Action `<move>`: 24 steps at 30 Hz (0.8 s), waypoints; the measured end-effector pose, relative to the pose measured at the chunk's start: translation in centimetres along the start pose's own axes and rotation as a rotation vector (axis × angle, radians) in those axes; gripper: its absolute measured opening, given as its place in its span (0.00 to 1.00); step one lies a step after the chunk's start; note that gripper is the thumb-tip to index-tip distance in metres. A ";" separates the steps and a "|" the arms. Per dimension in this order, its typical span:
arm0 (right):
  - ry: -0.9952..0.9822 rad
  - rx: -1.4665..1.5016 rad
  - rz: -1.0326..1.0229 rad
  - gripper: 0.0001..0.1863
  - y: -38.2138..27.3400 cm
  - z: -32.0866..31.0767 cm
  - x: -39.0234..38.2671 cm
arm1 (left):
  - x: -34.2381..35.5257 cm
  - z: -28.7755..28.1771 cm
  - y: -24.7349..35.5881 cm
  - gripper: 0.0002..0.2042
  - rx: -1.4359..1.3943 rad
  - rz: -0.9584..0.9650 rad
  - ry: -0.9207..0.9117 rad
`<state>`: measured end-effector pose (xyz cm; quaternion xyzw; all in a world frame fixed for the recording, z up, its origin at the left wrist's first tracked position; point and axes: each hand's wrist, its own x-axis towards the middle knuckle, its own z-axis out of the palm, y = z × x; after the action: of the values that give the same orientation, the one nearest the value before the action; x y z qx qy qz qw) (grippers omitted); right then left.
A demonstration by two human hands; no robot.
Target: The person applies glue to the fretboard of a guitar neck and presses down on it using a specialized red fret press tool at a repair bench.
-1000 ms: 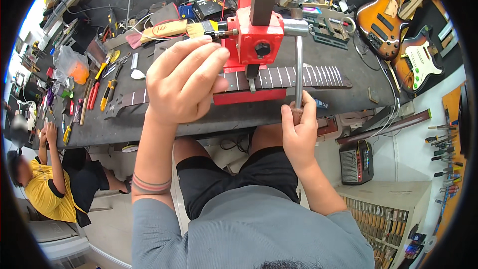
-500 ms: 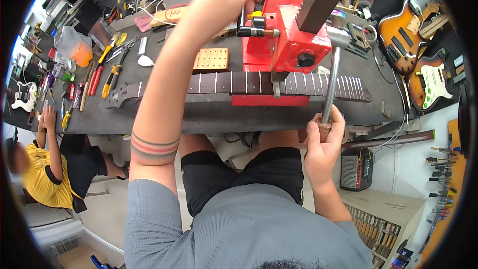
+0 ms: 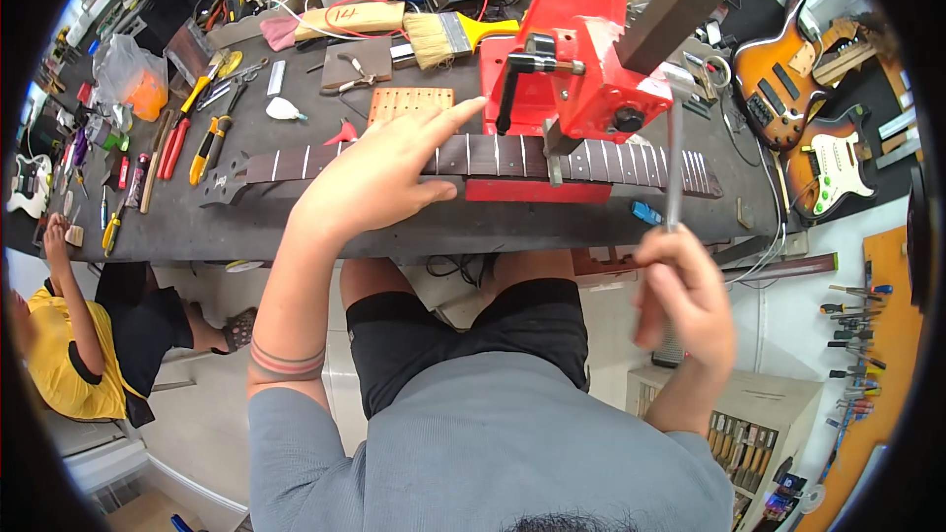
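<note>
A dark guitar neck [image 3: 611, 160] with metal frets lies across the black workbench [image 3: 394, 232], under a red lever press [image 3: 581, 59]. My left hand [image 3: 379, 172] rests flat on the neck left of the press, fingers spread, the forefinger pointing toward the press. At the bench's front edge my right hand [image 3: 685, 296], blurred, is closed around the lower end of the press's long metal lever [image 3: 675, 158]. The headstock [image 3: 222, 182] sticks out to the left.
A wide paintbrush [image 3: 453, 34], an orange perforated block [image 3: 409, 103], and pliers and screwdrivers [image 3: 187, 138] lie on the bench. Two electric guitars [image 3: 788, 69] [image 3: 838, 167] stand at the right. Another person in yellow [image 3: 59, 365] sits lower left. A chisel rack [image 3: 749, 433] is lower right.
My left hand came down from the top of the press and now lies on the neck. My right hand, still on the lever, has swung it toward me.
</note>
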<state>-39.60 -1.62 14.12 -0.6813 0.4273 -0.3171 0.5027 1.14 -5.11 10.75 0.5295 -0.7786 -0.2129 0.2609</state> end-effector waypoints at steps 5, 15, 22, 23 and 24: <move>0.040 0.268 -0.469 0.25 -7.4 -5.5 4.2 | 0.6 0.3 -0.7 0.46 0.080 0.009 -0.077; 0.198 -0.416 -0.327 0.19 -9.3 -10.0 25.5 | -0.2 0.7 -1.6 0.48 0.155 0.062 0.037; 0.023 -0.333 -0.166 0.20 -2.1 -6.1 24.1 | -1.2 0.5 -2.0 0.46 0.222 0.005 0.060; -0.016 -0.345 -0.143 0.19 -0.7 -7.3 22.5 | -1.0 0.5 -2.1 0.45 0.242 0.013 0.069; -0.065 -0.350 -0.124 0.19 1.0 -8.2 21.4 | -1.0 0.5 -2.3 0.45 0.251 -0.001 0.067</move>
<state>-37.63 -24.39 15.65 -0.7933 0.4165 -0.2461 0.3696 2.73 -4.94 8.76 0.5652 -0.7897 -0.0961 0.2183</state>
